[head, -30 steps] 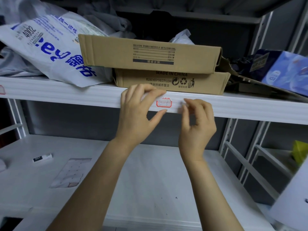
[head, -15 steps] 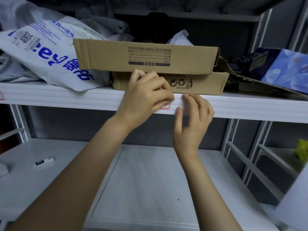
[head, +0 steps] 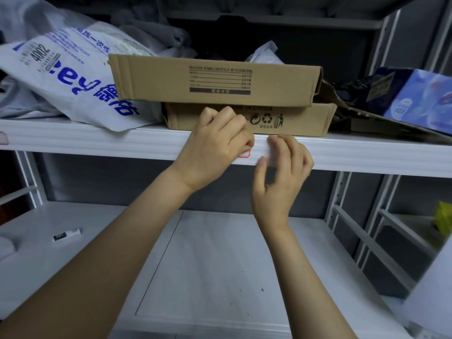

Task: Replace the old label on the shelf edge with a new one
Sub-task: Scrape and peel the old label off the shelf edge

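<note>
Two cartons (head: 215, 79) | lower carton (head: 300, 121): "IN CHINA" | bag (head: 73, 77): "4002" | label (head: 245, 154): red-edged

White plastic mailer bag (head: 73, 77): "4002", blue Chinese chars. Lower brown cardboard box (head: 303, 121): "…ADE IN CHINA" w/ recycling & bin signs. Red-edged sticker (head: 245, 154) on white metal shelf edge (head: 97, 143): unreadable.

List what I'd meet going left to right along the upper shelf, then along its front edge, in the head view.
On the shelf: white printed bag → stacked cardboard boxes → blue package. Along the edge: left hand → red-edged label → right hand.
</note>
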